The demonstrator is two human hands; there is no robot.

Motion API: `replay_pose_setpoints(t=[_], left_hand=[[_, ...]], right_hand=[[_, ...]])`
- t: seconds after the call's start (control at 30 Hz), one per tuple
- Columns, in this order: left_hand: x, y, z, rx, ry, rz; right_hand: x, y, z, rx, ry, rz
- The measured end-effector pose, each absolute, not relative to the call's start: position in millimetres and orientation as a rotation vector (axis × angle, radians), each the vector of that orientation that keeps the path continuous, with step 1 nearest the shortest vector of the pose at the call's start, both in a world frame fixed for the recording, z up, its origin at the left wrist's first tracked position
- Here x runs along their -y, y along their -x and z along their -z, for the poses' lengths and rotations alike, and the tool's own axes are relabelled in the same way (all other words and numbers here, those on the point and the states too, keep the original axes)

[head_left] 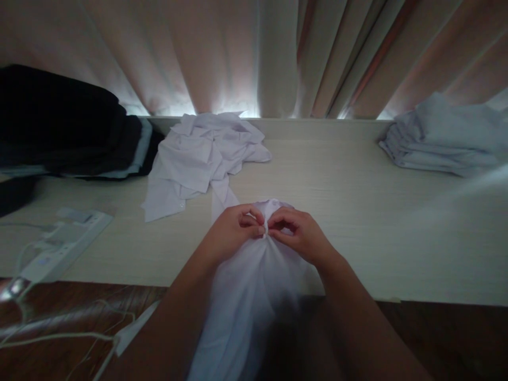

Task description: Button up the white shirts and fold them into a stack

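A white shirt (246, 296) hangs over the front edge of the pale surface, its collar end lying between my hands. My left hand (234, 227) pinches the shirt's front from the left, thumb and fingertips at the placket. From the right, my right hand (299, 233) pinches the same spot, its fingertips almost touching those of the left. Folds of cloth fan down from this point. A small button shows on the collar just above; whatever sits between the fingertips is too small to make out.
Behind my hands lies a crumpled heap of white shirts (198, 153). Folded white clothes (444, 135) are stacked at the right, dark folded clothes (67, 121) at the left. A white power strip (71, 246) with cables is at the near left. Curtains (222, 53) hang behind.
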State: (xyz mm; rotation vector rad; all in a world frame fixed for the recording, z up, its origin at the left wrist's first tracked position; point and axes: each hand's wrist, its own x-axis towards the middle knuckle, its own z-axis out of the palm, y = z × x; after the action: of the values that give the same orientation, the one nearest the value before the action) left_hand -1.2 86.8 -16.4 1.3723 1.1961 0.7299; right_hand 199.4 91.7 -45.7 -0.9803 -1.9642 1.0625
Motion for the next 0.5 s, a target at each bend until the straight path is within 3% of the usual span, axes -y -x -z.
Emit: replay_pose_setpoints(t=[0.5], left_hand=[[-81.8, 1.5, 13.3, -1.316, -1.383, -0.692]], right_hand=[[-90.1, -190.3, 46.9, 2.127, 1.009, -0.721]])
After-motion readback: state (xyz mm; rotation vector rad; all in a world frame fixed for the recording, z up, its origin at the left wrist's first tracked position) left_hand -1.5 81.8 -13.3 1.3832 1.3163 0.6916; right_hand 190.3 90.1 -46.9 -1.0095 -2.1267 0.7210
